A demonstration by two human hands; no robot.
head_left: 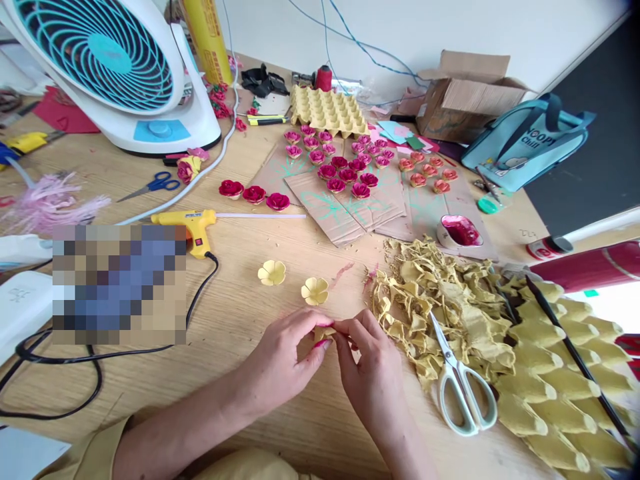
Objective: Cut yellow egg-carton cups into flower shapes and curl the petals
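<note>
We pinch the yellow carton piece (323,333) between the fingertips of our left hand (280,350) and right hand (373,360), near a flower-shaped cup (315,291), where bending too hard could tear it.

Only clean read from here: blue bag (530,147), right of frame, dark print "NOOPY" with "Chill" under it; can't make out any letter before the N. Yellow roll (207,43), top left of centre: red characters, too small to read. Glue gun (197,225), left of centre: tiny label, illegible. Faint scribble on desk (235,293), right side near jar (549,247): maybe digits, can't confirm.
</note>
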